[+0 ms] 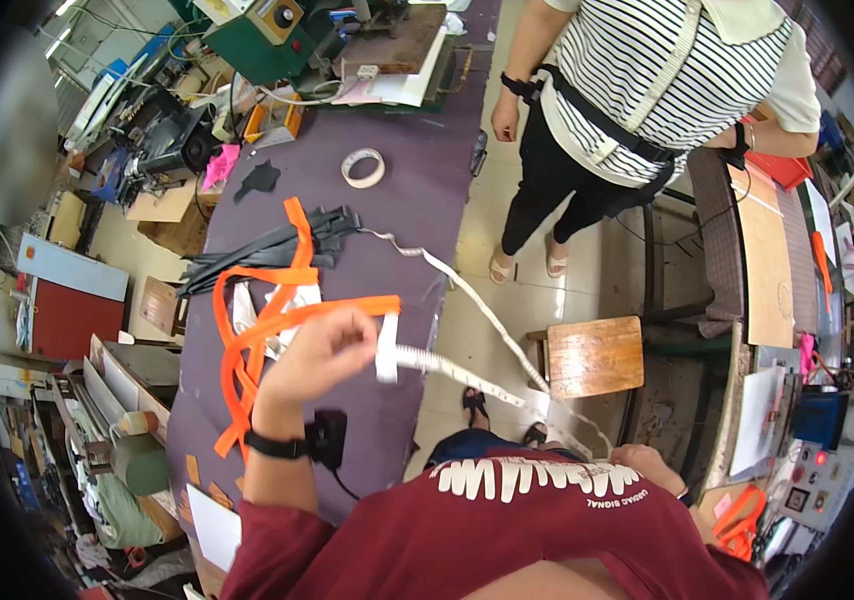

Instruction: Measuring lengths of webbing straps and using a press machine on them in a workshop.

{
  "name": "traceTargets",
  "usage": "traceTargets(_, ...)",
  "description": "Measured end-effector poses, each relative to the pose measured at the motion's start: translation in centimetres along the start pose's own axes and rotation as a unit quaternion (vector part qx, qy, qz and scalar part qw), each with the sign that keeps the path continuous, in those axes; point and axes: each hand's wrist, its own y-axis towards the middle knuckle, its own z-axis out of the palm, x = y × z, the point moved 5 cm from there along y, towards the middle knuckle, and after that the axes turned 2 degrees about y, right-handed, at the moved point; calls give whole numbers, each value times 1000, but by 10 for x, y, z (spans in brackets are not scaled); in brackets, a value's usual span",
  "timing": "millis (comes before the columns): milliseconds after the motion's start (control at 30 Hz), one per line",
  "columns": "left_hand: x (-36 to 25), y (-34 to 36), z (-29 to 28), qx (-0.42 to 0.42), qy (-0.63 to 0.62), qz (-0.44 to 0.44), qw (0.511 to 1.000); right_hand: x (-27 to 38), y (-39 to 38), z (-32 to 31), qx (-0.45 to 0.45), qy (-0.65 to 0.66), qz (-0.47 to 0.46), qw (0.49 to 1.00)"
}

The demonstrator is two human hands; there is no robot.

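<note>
My left hand (pixel 332 345) is closed in a pinch above the purple table, beside a short white strip (pixel 387 348) where a pale tape measure (pixel 477 383) starts. The tape runs slanting down to my right hand (pixel 649 466), which is closed near my right side with its fingers partly hidden. Another length of the tape loops up to the table edge. Just beyond my left fingers passes the end of a flat orange strap (pixel 372 305); whether they touch it I cannot tell. More of the orange strap lies looped on the table.
A bundle of dark strips (pixel 277 245) and a roll of tape (pixel 363 168) lie on the purple table (pixel 387 210). A green machine (pixel 262 45) stands at its far end. Across the aisle are a wooden stool (pixel 595 357), a standing person (pixel 637 100) and another workbench (pixel 762 270).
</note>
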Motion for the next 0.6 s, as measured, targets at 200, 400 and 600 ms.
traceTargets(200, -7, 54, 72, 91, 212, 38, 972, -38, -60, 67, -46, 83, 139, 986)
traceTargets(400, -48, 95, 182, 119, 252, 99, 955, -96, -176, 156, -31, 140, 441, 886)
traceTargets(600, -102, 147, 251, 85, 271, 166, 944, -125, -246, 227, -97, 192, 568, 794)
